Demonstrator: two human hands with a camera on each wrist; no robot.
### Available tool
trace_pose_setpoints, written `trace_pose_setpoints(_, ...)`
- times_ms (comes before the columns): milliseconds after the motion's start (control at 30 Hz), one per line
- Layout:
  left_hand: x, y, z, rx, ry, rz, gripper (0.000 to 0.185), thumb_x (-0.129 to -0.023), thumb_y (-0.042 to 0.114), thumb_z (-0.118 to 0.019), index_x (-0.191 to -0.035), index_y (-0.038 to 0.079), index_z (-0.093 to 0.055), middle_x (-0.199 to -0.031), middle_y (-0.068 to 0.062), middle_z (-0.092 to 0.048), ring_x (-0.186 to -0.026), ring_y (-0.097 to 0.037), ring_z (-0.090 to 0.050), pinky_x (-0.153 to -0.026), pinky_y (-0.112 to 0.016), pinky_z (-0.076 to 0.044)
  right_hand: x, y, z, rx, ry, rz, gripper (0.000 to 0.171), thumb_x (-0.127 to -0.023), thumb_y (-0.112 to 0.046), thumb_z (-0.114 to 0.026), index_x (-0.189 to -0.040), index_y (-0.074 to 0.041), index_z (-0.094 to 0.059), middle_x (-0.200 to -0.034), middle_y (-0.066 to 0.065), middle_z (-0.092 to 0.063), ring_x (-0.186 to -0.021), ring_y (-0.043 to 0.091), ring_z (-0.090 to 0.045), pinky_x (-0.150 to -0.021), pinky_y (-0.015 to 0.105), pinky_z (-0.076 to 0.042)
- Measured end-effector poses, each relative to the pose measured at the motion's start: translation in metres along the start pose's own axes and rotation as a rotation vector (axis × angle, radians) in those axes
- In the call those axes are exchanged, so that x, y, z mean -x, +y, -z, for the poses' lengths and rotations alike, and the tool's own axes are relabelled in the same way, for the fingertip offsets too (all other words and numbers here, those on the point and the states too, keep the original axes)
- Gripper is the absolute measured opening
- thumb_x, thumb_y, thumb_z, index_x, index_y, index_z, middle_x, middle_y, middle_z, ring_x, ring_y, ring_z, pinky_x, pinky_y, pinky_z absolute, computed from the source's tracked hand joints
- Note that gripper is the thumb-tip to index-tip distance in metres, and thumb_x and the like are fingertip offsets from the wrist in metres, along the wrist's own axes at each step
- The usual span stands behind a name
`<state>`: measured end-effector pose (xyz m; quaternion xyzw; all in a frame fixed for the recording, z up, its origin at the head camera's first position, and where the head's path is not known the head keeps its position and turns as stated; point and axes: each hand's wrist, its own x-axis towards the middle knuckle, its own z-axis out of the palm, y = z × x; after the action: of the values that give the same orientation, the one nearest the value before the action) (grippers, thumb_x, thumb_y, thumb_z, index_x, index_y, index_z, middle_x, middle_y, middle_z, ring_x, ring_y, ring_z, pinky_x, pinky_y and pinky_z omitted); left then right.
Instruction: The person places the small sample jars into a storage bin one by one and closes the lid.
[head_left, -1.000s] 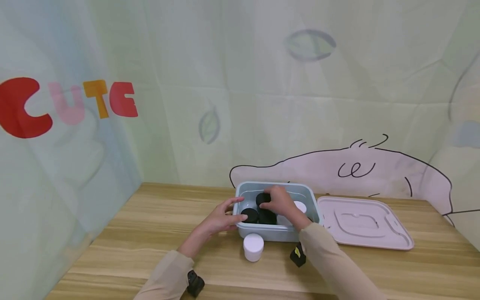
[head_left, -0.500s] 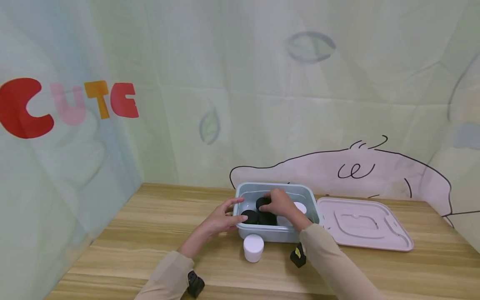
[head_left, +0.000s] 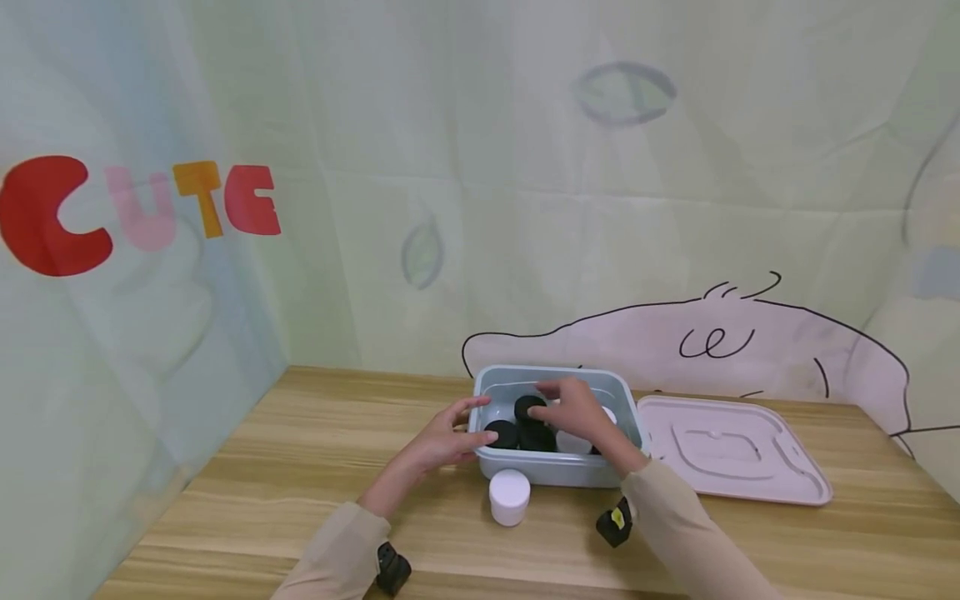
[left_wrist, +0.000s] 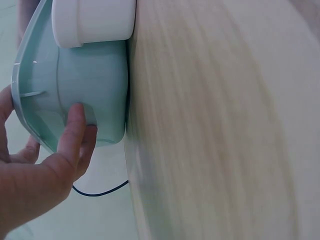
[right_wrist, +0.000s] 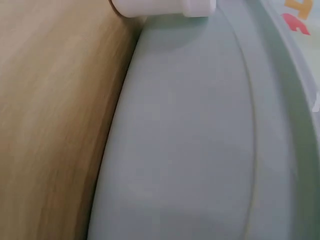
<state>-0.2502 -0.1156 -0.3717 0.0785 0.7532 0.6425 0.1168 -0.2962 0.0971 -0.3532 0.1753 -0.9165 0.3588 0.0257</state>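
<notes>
A pale blue-green plastic box (head_left: 558,473) stands uncovered on the table. My left hand (head_left: 442,437) grips its left end, thumb and a finger over the rim and other fingers against the outer wall, as the left wrist view shows. Inside the box are several round black-topped containers, among them a front-left one (head_left: 502,434) beside my left thumb and one farther back (head_left: 529,408). My right hand (head_left: 576,412) reaches in from the right, fingers spread, thumb tip at the edge of that back one. White-topped containers (head_left: 573,442) lie under and beside it, partly hidden.
A white lidded jar (head_left: 509,497) stands upright just in front of the box. To the right a pale pink lid (head_left: 738,450) lies flat on the wooden table (head_left: 300,483). A printed curtain (head_left: 375,208) hangs behind and to the left.
My right hand and forearm have shifted a little to the right, drawing away from the back black-topped container, which shows more now. The left hand keeps its place on the box.
</notes>
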Motion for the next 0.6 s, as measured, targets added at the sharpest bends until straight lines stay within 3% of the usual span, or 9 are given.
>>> trace_pose_setpoints(433,0.0,0.0,0.0,-0.002,0.008,-0.002,0.058,-0.081,0.011,-0.068,-0.133,0.009,-0.043,-0.132,-0.028,-0.039,-0.103,-0.031,-0.054,-0.082,-0.047,-0.049,0.035,-0.01,0.029,-0.145,0.007,0.112,0.042,-0.081,-0.015,-0.067,-0.116,0.006,-0.058,-0.116,0.021,-0.059,-0.107,0.031,-0.056,-0.095,0.044,-0.041)
trace_pose_setpoints(600,0.0,0.001,0.0,-0.003,0.002,-0.001,0.058,-0.081,0.011,-0.068,-0.134,0.009,-0.042,-0.132,-0.028,-0.039,-0.103,-0.031,-0.054,-0.083,-0.048,-0.048,0.054,-0.019,0.035,-0.203,-0.011,0.166,0.042,-0.08,-0.015,-0.069,-0.115,0.006,-0.059,-0.115,0.019,-0.06,-0.106,0.031,-0.056,-0.093,0.042,-0.043)
